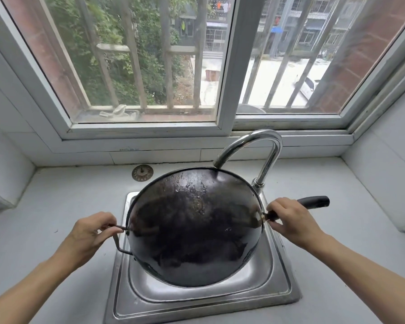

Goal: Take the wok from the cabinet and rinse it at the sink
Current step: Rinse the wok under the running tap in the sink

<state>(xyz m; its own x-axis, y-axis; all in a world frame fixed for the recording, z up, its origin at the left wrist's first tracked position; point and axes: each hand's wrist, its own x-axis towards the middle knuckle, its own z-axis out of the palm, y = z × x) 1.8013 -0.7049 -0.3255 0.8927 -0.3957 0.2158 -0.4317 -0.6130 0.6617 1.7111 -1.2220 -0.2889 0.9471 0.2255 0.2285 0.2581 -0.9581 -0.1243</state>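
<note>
A dark metal wok (194, 230), likely heavy, rigid and slippery when wet, is tilted over the steel sink (288, 284). At nine o'clock, the left hand (89, 235) pinches its wire loop handle. At three o'clock, the right hand (290, 220) grips the long black handle (313, 202).

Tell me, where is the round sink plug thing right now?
In the head view, the round sink strainer lies flat on the grey counter behind the sink, left of the faucet, just beyond the wok rim.
</note>
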